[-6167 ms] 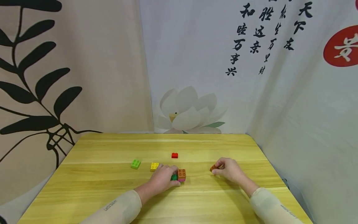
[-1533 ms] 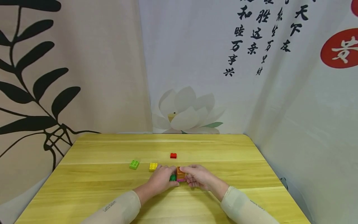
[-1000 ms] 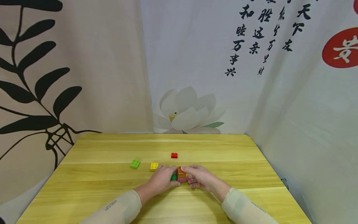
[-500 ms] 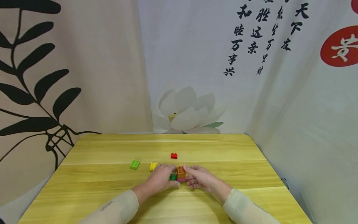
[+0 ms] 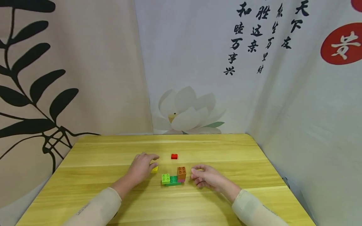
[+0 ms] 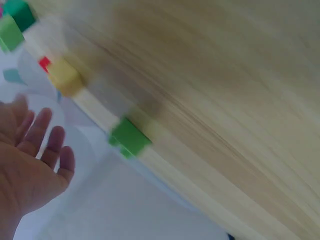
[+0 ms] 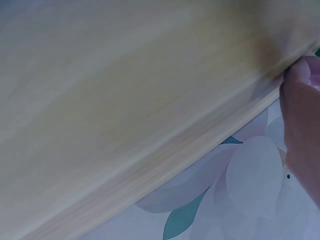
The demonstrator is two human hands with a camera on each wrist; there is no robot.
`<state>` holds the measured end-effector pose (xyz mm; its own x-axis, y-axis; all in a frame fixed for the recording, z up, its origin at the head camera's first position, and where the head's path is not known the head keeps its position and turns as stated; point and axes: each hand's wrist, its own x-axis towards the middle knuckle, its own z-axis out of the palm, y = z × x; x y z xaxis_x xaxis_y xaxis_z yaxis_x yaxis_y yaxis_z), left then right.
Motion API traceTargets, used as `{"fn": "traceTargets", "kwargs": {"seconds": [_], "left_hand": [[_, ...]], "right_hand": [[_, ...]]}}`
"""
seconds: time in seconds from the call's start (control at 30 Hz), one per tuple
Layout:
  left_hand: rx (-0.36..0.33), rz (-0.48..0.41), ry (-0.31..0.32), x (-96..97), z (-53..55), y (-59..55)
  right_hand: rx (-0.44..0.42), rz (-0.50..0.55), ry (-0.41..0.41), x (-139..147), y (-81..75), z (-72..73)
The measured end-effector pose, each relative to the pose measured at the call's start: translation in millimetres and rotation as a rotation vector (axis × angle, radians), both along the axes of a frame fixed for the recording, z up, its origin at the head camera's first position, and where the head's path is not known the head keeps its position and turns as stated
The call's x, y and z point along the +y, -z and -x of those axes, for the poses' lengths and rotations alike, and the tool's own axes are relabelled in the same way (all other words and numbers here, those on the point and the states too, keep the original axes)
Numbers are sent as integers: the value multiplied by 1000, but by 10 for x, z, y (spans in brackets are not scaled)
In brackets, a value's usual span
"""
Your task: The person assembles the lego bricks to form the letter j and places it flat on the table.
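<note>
In the head view a small brick build stands on the table: a green base [image 5: 173, 184] with a lime brick [image 5: 165, 179] on its left end and an orange-brown stack [image 5: 181, 172] above a pink brick [image 5: 181, 180] on its right. My left hand [image 5: 141, 168] hovers to the left of it with fingers spread, over a yellow brick [image 5: 154, 169] that it partly covers. Just right of the stack, my right hand [image 5: 207, 177] hangs with loosely curled fingers and holds nothing. A loose green brick [image 6: 129, 139] shows in the left wrist view; my left hand hides it in the head view.
A red brick [image 5: 174, 156] lies behind the build on the wooden table [image 5: 220, 147]. Printed cloth [image 5: 192, 62] hangs behind the table and along its right side. The right wrist view shows mostly tabletop.
The second orange-brown brick, earlier in my right hand, now sits in the stack. My left hand has left the build and moved up and left; my right hand has drawn slightly right.
</note>
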<state>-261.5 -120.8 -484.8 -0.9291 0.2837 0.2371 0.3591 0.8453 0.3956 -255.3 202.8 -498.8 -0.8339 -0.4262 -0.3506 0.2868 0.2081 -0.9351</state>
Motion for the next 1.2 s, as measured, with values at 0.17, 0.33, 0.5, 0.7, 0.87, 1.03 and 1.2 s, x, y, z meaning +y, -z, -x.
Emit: {"fn": "traceTargets", "kwargs": {"seconds": [0.17, 0.33, 0.5, 0.7, 0.87, 1.03, 1.2], "left_hand": [[-55, 127, 5, -156, 41, 16], [-82, 188, 27, -161, 58, 109], [-26, 189, 12, -162, 78, 167], [-109, -21, -11, -18, 59, -12], [-182, -226, 100, 313, -38, -282], [-164, -228, 235, 539, -109, -332], [-146, -203, 263, 607, -117, -279]], "right_hand": [[85, -51, -62, -7, -23, 5], [98, -4, -100, -71, -27, -13], [90, 53, -102, -130, -18, -21], [42, 109, -42, -155, 0, -26], [19, 134, -22, -154, 1, -19], [-3, 155, -50, -169, 10, -22], [-31, 164, -48, -183, 3, -41]]}}
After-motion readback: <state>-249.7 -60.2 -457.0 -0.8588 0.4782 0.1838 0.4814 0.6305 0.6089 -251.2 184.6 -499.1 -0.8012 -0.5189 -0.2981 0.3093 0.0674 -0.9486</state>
